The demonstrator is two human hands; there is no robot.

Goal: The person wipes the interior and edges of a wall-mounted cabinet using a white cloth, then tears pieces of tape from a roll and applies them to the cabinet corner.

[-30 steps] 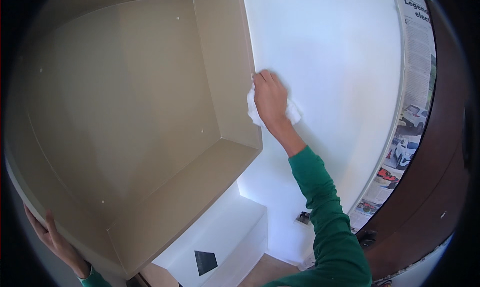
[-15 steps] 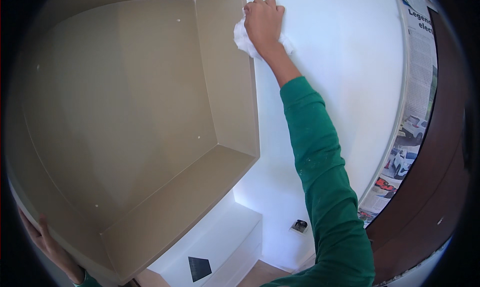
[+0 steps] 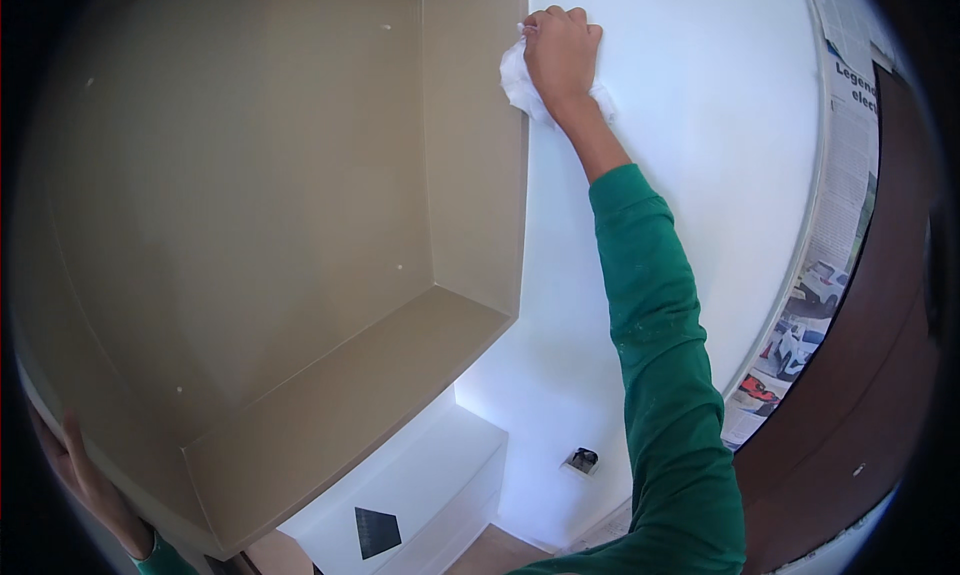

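Observation:
My right hand (image 3: pixel 563 60) is closed on a crumpled white cloth (image 3: pixel 517 80), holding it against the white wall (image 3: pixel 715 165) beside the front edge of a beige open cabinet (image 3: pixel 270 175). Part of the cloth sticks out on both sides of the hand; the rest is hidden under it. At the lower left, my left hand (image 3: pixel 88 480) lies along the cabinet's outer side, its fingers stretched and the thumb apart. The cabinet's rim covers part of that hand. Both arms wear green sleeves.
Newspaper sheets (image 3: pixel 850 165) line the right edge of the white wall, next to a dark brown door or panel (image 3: pixel 850 395). Low on the wall is an open socket box (image 3: pixel 582 461). Below the cabinet, a white ledge (image 3: pixel 430 475) has a dark cut-out (image 3: pixel 377 532).
The whole view has shifted and tilted slightly. My right hand and the cloth appear a little further right, still close to the cabinet edge. My left hand stays at the cabinet's side.

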